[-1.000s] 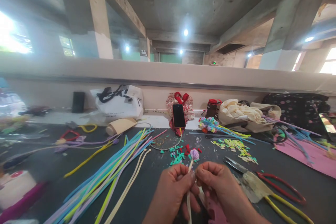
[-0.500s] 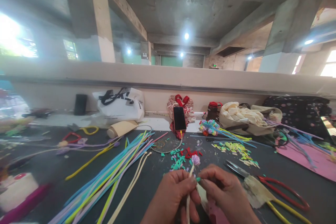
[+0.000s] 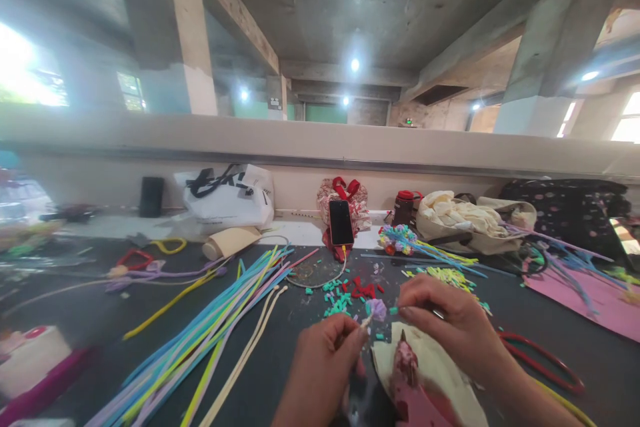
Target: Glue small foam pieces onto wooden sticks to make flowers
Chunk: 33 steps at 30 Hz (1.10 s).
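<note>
My left hand point(image 3: 330, 353) pinches the pale stem of a small purple flower point(image 3: 377, 310), which leans to the right. To the right of the flower, my right hand point(image 3: 440, 310) has a tiny green piece point(image 3: 393, 311) between thumb and forefinger, a little apart from the flower. Below my right hand lies a pink glue gun point(image 3: 417, 387), nozzle pointing away from me, on a cream cloth point(image 3: 453, 373). Small green pieces point(image 3: 337, 303) and red pieces point(image 3: 363, 289) are scattered just beyond my hands.
Long coloured stems point(image 3: 200, 327) spread across the left of the dark table. Scissors with a red handle point(image 3: 545, 360) lie at right, partly behind my arm. A phone point(image 3: 341, 223) on a cable leans at the back, near a bunch of small flowers point(image 3: 399, 239) and a white bag point(image 3: 230, 197).
My right hand has moved up and right, away from the left, with the green piece. The flower has tipped to the right. The glue gun and cloth now show more fully.
</note>
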Motion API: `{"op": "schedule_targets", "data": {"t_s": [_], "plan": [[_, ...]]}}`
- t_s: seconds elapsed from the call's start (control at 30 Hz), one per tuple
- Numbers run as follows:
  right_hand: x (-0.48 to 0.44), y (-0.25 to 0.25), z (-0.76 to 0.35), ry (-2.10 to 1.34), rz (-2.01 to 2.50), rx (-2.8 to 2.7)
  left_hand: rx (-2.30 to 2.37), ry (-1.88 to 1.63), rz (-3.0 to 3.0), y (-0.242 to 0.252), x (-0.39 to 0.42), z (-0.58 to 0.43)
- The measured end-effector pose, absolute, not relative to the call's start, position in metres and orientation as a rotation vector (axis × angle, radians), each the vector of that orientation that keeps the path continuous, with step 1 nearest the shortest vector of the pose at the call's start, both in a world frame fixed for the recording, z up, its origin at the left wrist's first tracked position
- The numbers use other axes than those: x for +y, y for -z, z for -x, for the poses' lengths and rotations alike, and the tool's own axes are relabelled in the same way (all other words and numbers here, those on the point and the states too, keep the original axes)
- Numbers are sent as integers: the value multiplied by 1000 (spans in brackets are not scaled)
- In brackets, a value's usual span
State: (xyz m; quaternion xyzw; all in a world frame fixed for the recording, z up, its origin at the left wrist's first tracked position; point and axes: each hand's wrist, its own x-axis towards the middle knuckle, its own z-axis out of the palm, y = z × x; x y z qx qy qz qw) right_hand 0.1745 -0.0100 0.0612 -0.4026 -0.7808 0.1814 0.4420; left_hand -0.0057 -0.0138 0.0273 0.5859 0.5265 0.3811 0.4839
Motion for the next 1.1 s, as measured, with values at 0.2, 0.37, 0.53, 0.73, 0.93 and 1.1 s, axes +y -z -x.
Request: {"op": "schedule_targets", "data": {"t_s": [0.2, 0.37, 0.53, 0.73, 0.93, 1.1], "plan": [[1, -58, -175, -423, 916, -2033, 1418, -877, -1699, -34, -18, 9], [-4, -47, -175, -407, 902, -2062, 1451, -840, -1828, -32, -18, 7], [-6, -47, -176, -352, 884, -2119, 1520, -806, -1910, -33, -19, 6], [-4, -44, -175, -274, 907, -2203, 1564, -766, -1975, -34, -21, 5], [-4, -43, -175, -240, 920, -2222, 1612, -726, -2018, -33, -23, 5], [-7, -44, -173, -246, 937, -2234, 1626, -702, -2013, -34, -24, 5]]}}
